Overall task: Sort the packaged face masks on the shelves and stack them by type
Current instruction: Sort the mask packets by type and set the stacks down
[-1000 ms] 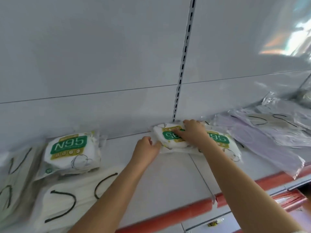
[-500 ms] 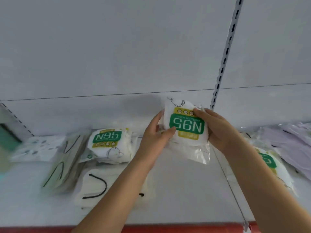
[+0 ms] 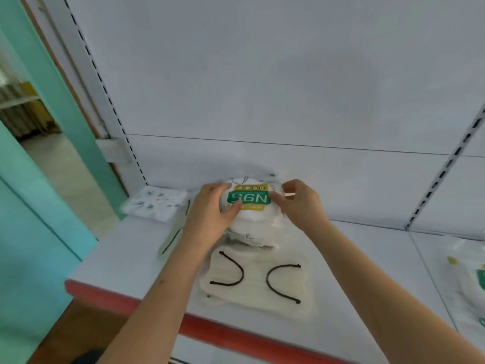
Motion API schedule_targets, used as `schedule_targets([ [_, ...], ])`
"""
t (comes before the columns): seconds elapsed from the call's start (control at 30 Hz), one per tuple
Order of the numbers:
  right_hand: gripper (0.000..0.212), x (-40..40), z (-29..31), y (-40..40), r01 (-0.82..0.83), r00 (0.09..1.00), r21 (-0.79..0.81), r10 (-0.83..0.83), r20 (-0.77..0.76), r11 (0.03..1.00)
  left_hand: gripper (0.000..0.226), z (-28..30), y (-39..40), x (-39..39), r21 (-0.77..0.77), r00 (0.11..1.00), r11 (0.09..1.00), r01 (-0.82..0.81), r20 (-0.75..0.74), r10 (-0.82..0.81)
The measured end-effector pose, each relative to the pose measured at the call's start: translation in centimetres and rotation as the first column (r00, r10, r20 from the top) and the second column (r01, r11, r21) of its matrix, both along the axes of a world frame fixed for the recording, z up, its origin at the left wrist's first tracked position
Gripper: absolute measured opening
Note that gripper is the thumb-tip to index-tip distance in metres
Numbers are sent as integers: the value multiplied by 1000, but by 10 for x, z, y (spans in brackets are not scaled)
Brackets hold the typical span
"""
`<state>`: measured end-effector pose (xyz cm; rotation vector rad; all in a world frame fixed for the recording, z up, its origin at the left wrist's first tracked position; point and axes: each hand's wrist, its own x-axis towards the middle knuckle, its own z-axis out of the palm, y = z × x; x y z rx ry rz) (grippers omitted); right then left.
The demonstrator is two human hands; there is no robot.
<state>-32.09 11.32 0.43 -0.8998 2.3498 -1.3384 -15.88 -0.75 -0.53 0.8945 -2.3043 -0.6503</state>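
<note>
Hands (image 3: 210, 214) gripping N95 mask pack (image 3: 249, 203), white shelf (image 3: 354, 258)

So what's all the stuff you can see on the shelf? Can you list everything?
N95 mask pack: one, white with green label, held over the back of the shelf.
Flat mask pack: one, cream with black ear loops, front of shelf.
Patterned pack: one, white with dark specks, far left.
Another N95 pack: one, partly cut off, right edge.
Shelf: white, red front edge.
Left hand: grips the N95 mask pack.
Right hand: pinches its other side.
</note>
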Motion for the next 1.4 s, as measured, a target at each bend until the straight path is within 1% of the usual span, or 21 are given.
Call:
schedule_targets([
  [0.07,37,-2,-1,16,17,988,63,-7,-153,998,44,-7,-3,-1,-10,996,1000,28,88,-27],
  [0.13,33,-14,0,50,77,971,75,-58,-231,994,39,-5,1,-6,-150,997,989,-11,75,22],
  [0.2,33,-32,1,98,184,948,94,-152,-280,978,33,4,20,-15,-300,997,952,-66,-65,49],
  [0.27,31,-56,-2,157,357,895,119,-302,-328,927,26,20,58,-30,-308,969,950,-44,-244,-34],
  [0.33,34,-79,-8,223,558,808,228,-461,-367,798,19,29,108,-51,-148,923,979,138,-339,-181],
  [0.37,37,-86,-12,253,633,768,315,-522,-372,707,15,30,134,-63,31,901,961,274,-357,-245],
  [0.43,47,-92,-20,298,677,727,490,-600,-333,549,10,22,184,-91,452,878,759,469,-335,-343],
  [0.47,52,-92,-24,311,661,728,550,-614,-304,511,15,11,205,-107,586,877,656,475,-261,-403],
  [0.57,54,-90,-31,323,619,754,572,-612,-240,538,49,-15,252,-144,811,828,463,359,-48,-559],
  [0.63,50,-91,-32,318,617,758,490,-632,-160,616,39,-26,269,-160,923,846,259,284,-114,-521],
  [0.67,50,-92,-33,314,616,759,429,-644,-98,661,32,-29,272,-166,932,860,232,279,-136,-491],
  [0.77,38,-88,-32,294,594,778,102,-602,180,798,33,-33,262,-167,860,924,419,292,-139,-357],
  [0.83,19,-80,-26,274,550,795,-119,-475,377,827,28,-22,246,-153,767,938,548,334,-216,-270],
  [0.9,20,-69,-13,246,486,815,-308,-295,499,818,19,-3,226,-130,625,912,673,396,-351,-211],
  [0.97,24,-55,7,211,408,823,-449,-106,559,795,17,22,202,-104,479,868,772,417,-461,-182],
  [1.07,25,-31,35,153,218,841,-552,132,524,805,18,54,162,-63,363,812,861,357,-576,-94],
  [1.17,21,-11,59,92,35,849,-580,282,447,814,17,68,114,-26,325,758,922,211,-650,56],
  [1.23,24,-3,62,57,-46,887,-525,276,371,850,16,62,85,-12,325,782,944,57,-602,160],
  [1.27,31,-2,58,38,-64,932,-435,210,295,898,18,53,68,-7,308,818,950,-55,-531,220],
  [1.33,49,-3,38,13,-35,999,-145,37,16,989,25,30,42,-3,248,898,949,-195,-344,275],
  [1.4,56,-4,17,4,27,983,49,-17,-182,998,32,13,29,-4,315,950,934,-168,-203,239],
])
